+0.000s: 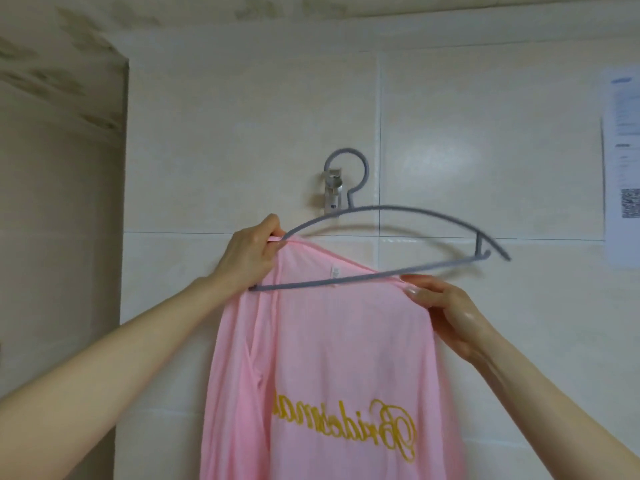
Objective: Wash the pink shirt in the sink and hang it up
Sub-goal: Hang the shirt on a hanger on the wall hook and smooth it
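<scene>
**A:** Where is the pink shirt [311, 358] now?

**B:** In the middle of the frame, hanging down to the bottom edge in front of the tiled wall [450, 116]. Its top is on a grey hanger [311, 285], and the hanger's loop sits over a metal wall hook [333, 192] at centre.

**A:** And the hands?

**B:** The left hand [249, 261], left of centre, pinches the shirt's shoulder edge right at the hanger's left tip. The right hand [450, 313], lower and right of centre, pinches the other top edge of the cloth between thumb and fingers, just under the hanger's lower bar.

**A:** So one shoulder is on?

**B:** It looks so. The cloth covers the left end, then slopes down toward the right hand. The hanger's right half is bare.

**A:** Which way does the hanger run?

**B:** Left to right across the frame, tilted, with the bare end pointing to the right edge. That end lies above and to the right of the right hand, with a clear gap between them.

**A:** Then the right hand does the work.

**B:** I'd judge so. It is the nearer one. The cloth has to go up and rightward, over that tip, while the left hand steadies the covered end.

**A:** Any risk?

**B:** The hanger may swing on the hook, and the shirt could slide off the left tip.
</scene>
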Action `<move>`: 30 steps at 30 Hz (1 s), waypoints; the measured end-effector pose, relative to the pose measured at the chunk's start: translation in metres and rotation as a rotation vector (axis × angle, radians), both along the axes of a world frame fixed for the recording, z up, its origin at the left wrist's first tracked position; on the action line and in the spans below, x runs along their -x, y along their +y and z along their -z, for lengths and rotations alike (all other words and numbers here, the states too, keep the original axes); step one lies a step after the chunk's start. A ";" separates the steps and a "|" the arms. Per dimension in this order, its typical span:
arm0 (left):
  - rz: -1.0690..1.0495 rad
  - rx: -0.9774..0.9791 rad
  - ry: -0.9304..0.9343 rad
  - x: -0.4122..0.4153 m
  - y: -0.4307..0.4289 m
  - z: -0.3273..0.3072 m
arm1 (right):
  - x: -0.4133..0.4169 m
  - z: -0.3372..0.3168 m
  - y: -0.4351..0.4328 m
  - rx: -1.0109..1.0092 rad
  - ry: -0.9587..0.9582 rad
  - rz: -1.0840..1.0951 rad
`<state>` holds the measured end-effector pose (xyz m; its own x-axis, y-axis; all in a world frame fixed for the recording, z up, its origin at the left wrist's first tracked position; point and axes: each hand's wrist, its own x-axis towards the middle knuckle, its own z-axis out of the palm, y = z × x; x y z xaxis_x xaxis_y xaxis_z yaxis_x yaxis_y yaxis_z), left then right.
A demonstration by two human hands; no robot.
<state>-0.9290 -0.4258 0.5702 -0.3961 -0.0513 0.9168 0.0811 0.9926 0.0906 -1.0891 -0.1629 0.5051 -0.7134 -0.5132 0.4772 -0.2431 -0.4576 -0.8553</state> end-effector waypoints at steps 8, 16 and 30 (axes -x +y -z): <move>0.004 0.009 -0.213 -0.006 -0.030 0.016 | 0.004 -0.007 0.005 -0.203 0.282 0.214; -0.047 0.092 -0.248 -0.006 -0.033 0.015 | -0.001 0.011 0.035 -0.520 0.299 -0.130; -0.320 0.323 -0.233 -0.011 -0.043 -0.010 | 0.014 -0.029 0.078 -0.508 0.357 0.527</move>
<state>-0.9179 -0.4693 0.5806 -0.6026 0.0685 0.7951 -0.2169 0.9448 -0.2458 -1.1031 -0.0848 0.5340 -0.7708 -0.3671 0.5206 -0.6151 0.2163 -0.7582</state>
